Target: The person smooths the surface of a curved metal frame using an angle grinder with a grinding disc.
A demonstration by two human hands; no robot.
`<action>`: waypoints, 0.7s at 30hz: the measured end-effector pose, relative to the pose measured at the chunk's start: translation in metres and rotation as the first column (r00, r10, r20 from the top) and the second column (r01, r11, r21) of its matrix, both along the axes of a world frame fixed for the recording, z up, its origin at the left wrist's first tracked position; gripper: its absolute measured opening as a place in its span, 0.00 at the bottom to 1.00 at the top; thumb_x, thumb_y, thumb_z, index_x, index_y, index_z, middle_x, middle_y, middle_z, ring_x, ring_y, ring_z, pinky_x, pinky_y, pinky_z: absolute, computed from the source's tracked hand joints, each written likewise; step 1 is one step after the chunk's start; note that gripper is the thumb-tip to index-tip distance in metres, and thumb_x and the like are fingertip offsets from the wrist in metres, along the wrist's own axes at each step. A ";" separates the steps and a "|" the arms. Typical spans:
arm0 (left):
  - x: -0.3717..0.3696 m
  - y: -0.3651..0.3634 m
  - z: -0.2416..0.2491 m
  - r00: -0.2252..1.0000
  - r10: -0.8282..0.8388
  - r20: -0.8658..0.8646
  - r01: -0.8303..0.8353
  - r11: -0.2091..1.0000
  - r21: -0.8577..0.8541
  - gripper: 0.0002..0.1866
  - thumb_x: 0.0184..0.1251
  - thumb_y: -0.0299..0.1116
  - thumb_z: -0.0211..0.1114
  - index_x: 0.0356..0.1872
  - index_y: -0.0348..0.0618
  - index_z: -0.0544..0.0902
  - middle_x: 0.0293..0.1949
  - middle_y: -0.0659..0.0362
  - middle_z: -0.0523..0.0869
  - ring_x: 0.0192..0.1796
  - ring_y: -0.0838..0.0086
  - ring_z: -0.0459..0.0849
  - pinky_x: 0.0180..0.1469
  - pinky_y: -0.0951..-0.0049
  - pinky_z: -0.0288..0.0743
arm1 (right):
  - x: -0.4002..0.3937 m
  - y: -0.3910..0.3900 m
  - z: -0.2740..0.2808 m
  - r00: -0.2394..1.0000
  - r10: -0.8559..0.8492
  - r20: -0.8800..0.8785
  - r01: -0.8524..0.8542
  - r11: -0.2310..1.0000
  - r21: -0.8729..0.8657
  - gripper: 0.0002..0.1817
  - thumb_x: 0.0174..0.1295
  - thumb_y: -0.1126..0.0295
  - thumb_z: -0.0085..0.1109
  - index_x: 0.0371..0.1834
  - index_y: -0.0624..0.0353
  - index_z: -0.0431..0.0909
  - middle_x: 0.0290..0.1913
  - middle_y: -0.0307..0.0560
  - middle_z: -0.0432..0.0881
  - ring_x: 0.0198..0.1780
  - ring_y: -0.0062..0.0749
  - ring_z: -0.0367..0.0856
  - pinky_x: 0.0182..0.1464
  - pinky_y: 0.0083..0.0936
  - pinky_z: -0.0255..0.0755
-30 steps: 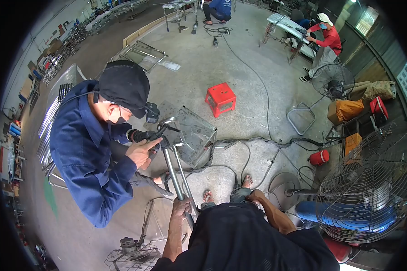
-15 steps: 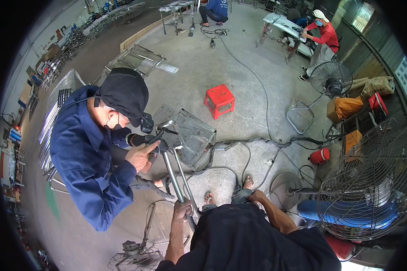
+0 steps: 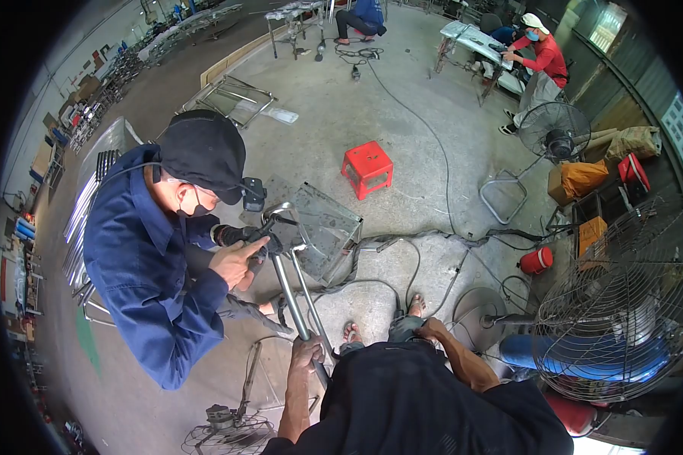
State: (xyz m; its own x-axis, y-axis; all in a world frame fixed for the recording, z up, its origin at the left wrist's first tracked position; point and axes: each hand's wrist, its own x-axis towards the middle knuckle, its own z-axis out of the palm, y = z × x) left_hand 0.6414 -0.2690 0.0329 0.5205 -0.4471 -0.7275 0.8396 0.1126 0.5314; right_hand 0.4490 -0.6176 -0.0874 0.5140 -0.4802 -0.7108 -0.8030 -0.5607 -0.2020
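Observation:
My left hand (image 3: 306,353) is wrapped round the lower part of a bent metal tube frame (image 3: 290,292). The frame slants up and away to its curved top end, beside a person in blue (image 3: 148,265). That person's gloved hand is at the top of the frame, and their bare hand has a finger stretched out beside it. My right hand (image 3: 431,331) lies by my right knee, away from the frame; its fingers are too small and partly hidden to read.
A red stool (image 3: 368,168) stands ahead, past a metal plate (image 3: 322,227). Cables (image 3: 432,236) cross the floor. A large fan (image 3: 622,326) is at the right, another fan (image 3: 555,136) farther back. A person in red (image 3: 545,61) works at a table (image 3: 474,39).
The head of the person in blue has shifted slightly left. My hands and the metal frame look unmoved.

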 end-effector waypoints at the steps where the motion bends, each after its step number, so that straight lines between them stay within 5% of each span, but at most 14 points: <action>1: 0.000 -0.001 0.003 1.000 0.002 -0.007 -0.001 1.000 0.011 0.15 0.54 0.24 0.62 0.19 0.52 0.65 0.12 0.69 0.60 0.10 0.81 0.60 0.12 0.75 0.59 | 0.001 0.001 0.002 1.000 0.007 -0.010 -0.007 1.000 0.003 0.36 0.40 0.40 0.61 0.30 0.71 0.80 0.36 0.65 0.81 0.41 0.52 0.81 0.43 0.37 0.73; 14: 0.000 0.000 -0.001 1.000 0.007 -0.006 -0.007 1.000 -0.001 0.13 0.55 0.24 0.63 0.22 0.49 0.66 0.11 0.68 0.61 0.10 0.80 0.62 0.12 0.75 0.60 | 0.009 0.004 0.025 0.998 -0.015 -0.057 0.017 0.999 0.037 0.39 0.40 0.40 0.63 0.38 0.71 0.80 0.41 0.65 0.81 0.45 0.52 0.80 0.45 0.36 0.73; 21: -0.002 0.002 -0.006 1.000 0.006 0.026 -0.005 1.000 -0.004 0.13 0.54 0.25 0.64 0.23 0.49 0.66 0.12 0.69 0.63 0.10 0.82 0.62 0.12 0.78 0.60 | 0.003 0.000 0.010 0.999 0.050 -0.018 -0.049 0.998 0.033 0.33 0.44 0.42 0.60 0.31 0.69 0.82 0.35 0.65 0.81 0.40 0.53 0.81 0.42 0.39 0.73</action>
